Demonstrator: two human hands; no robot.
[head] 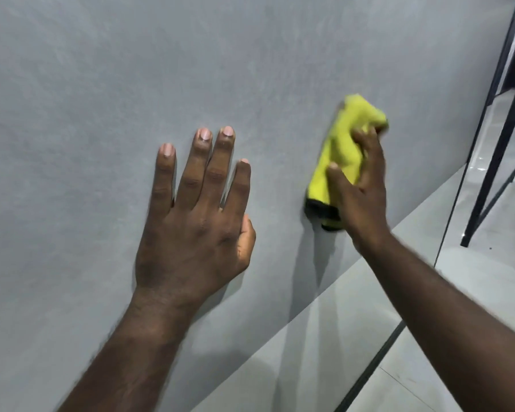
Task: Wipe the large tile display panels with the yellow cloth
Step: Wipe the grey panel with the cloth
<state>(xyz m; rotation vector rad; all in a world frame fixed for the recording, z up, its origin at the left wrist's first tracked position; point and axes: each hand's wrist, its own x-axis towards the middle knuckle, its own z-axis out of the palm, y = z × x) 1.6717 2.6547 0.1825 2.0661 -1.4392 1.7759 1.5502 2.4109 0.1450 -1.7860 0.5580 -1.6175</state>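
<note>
Left hand (191, 233) lies flat on the grey tile panel (101, 84). Its fingers (191, 173) are straight and a little spread, the thumb is tucked at the side, and it holds nothing.

Right hand (360, 197) presses the yellow cloth (339, 150) against the same panel, to the right of my left hand and apart from it. These fingers curl round the bunched cloth, with the thumb lying across its front.

The cloth stands roughly upright on the panel, its top above my fingertips and a dark edge at its lower end. It and the right hand look blurred. Its shadow falls on the panel just beneath it.

Below the panel's lower edge is pale, glossy floor (324, 337). A black metal frame (500, 144) stands at the far right.
</note>
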